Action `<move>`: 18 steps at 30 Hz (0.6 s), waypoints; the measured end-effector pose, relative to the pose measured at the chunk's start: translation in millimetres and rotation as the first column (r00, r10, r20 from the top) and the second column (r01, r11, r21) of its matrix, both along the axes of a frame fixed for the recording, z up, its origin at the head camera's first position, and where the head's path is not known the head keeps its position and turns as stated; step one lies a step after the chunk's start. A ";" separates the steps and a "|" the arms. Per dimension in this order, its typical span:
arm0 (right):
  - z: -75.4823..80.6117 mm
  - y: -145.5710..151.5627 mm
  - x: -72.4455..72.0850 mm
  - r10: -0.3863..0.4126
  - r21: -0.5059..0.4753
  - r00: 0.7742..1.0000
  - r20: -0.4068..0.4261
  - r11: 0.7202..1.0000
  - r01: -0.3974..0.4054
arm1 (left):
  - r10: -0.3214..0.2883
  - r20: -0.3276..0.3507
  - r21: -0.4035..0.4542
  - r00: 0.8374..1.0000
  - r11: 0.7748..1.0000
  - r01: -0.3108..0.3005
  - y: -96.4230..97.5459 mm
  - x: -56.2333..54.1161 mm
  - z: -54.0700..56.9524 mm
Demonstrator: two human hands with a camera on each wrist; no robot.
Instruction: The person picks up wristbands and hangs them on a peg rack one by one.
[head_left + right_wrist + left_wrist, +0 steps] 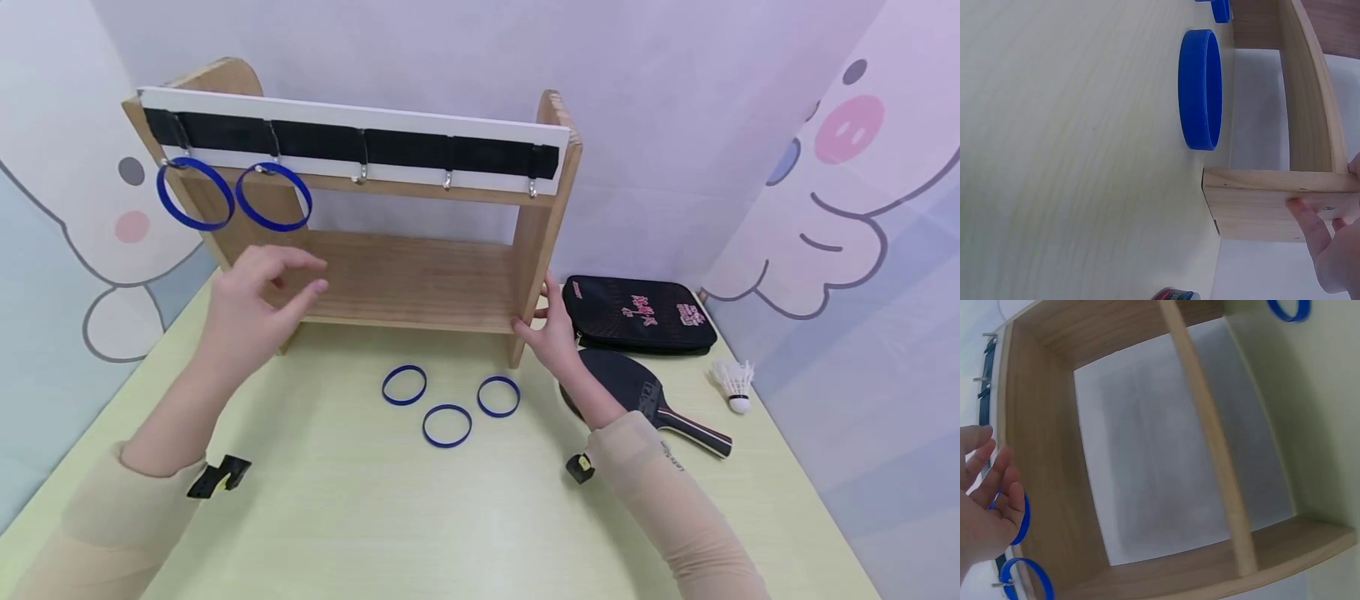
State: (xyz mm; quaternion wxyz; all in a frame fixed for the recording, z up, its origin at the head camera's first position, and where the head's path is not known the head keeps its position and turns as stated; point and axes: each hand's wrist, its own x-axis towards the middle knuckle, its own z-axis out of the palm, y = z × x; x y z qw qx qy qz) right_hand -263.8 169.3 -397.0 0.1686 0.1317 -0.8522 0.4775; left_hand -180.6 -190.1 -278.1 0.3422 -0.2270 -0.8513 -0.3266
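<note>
My left hand [258, 296] is in the air in front of the wooden rack [420, 275], below two hanging blue rings. Its thumb and forefinger are apart with nothing between them. One ring [197, 223] hangs on the leftmost hook and another ring [273, 223] on the hook beside it. In the left wrist view the hand [988, 500] partly covers one ring [1024, 525]. With thumb and fingers my right hand [551, 329] grips the rack's right side panel near its lower shelf, as the right wrist view also shows. Three more blue rings, including the front one [447, 445], lie on the table.
Several hooks line the black strip [405, 152] on the rack's white bar. To the right lie a black zipped case [637, 312], a table tennis paddle [622, 379] and a shuttlecock [735, 383]. Cartoon-printed cloth walls stand behind the table [420, 525].
</note>
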 end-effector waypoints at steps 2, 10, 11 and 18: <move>0.2 -0.4 0.0 0.005 0.003 1.000 0.002 1.000 -0.005 | -0.033 0.018 -0.038 0.999 0.999 0.034 -0.1 -1.2 -10.8; -0.4 -0.4 0.4 -0.001 0.014 1.000 -0.006 1.000 0.001 | -0.130 0.194 -0.086 0.972 0.985 0.149 2.1 -6.4 -56.9; -0.4 -0.3 0.4 -0.001 0.016 1.000 -0.008 1.000 0.002 | -0.142 0.223 -0.092 0.964 0.982 0.166 2.3 -7.6 -63.0; -1.0 -0.8 0.1 -0.004 0.010 1.000 -0.005 1.000 0.004 | -0.176 0.420 -0.100 0.890 0.966 0.238 3.2 -18.3 -102.1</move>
